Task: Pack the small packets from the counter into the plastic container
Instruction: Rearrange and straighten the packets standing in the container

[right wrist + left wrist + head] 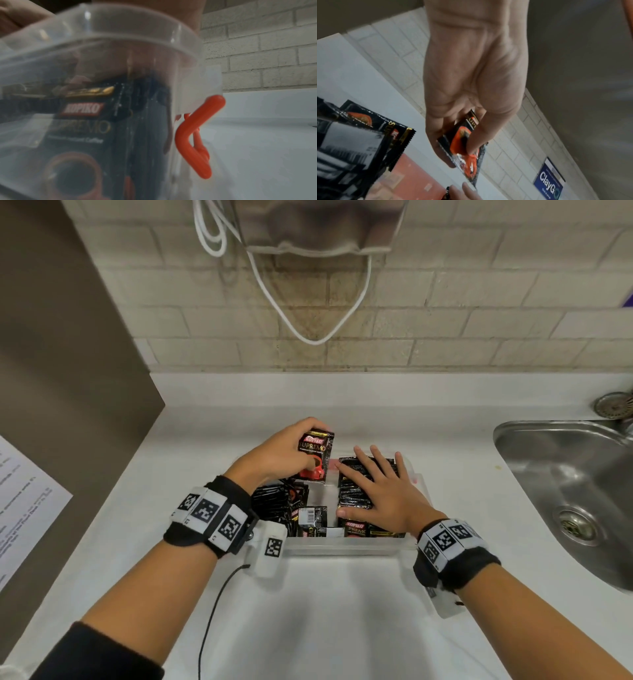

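A clear plastic container (349, 546) stands on the white counter, holding several black Kopiko coffee packets (356, 494) set on edge in rows. My left hand (284, 453) pinches one black and red packet (315, 457) upright above the container's far left corner; the left wrist view shows the thumb and fingers pinching this held packet (465, 143). My right hand (380, 487) lies flat with fingers spread on the right row of packets. The right wrist view looks through the container's clear wall (120, 56) at a Kopiko packet (82, 121) beside an orange latch (193, 136).
A steel sink (579, 491) is set into the counter at the right. A brick-tiled wall (445, 302) runs behind, with white cords (308, 313) hanging down. A dark panel with a printed sheet (24, 498) stands at the left. A black cable (212, 611) trails from my left wrist.
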{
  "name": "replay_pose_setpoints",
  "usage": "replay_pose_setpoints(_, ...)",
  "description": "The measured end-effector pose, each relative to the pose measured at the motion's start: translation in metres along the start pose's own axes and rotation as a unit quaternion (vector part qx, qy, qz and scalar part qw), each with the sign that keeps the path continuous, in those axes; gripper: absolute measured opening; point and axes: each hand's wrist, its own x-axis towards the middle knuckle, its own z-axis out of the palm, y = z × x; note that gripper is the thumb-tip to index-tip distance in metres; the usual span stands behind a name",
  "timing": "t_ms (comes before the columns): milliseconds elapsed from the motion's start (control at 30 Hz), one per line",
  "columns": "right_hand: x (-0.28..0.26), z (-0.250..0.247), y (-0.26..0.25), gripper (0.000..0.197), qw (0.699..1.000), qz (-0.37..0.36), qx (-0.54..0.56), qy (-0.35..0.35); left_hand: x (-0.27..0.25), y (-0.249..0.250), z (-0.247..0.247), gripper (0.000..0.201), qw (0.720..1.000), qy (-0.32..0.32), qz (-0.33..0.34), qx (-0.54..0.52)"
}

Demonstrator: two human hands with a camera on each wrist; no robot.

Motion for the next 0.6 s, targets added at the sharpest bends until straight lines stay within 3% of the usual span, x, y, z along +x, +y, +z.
replay_pose_setpoints(67, 0.0, 0.001, 0.0, 0.085, 1.0, -0.003, 0.004, 0.003, 0.004, 0.001, 0.007, 0.037, 0.999, 0.028, 0.0, 0.023)
replay_pose_setpoints(133, 0.0, 0.001, 0.0, 0.084, 1.0, -0.004, 0.007, 0.007, 0.009, 0.002, 0.012, 0.024, 0.996, 0.056, 0.01, 0.066)
replay_pose_setpoints(267, 0.0, 0.001, 0.0, 0.084, 1.0, -0.006, 0.009, 0.013, 0.019, -0.001, 0.02, 0.025, 0.978, 0.094, 0.0, 0.186)
replay_pose_setpoints(433, 0.0, 0.002, 0.001, 0.088, 1.0, -0.003, 0.01, 0.012, 0.027, -0.004, 0.038, 0.025, 0.963, 0.1, -0.045, 0.246)
replay_pose_setpoints(600, 0.0, 0.002, 0.0, 0.103, 0.999, 0.004, 0.039, 0.034, 0.033, -0.002, 0.043, 0.016, 0.944, 0.124, -0.079, 0.296)
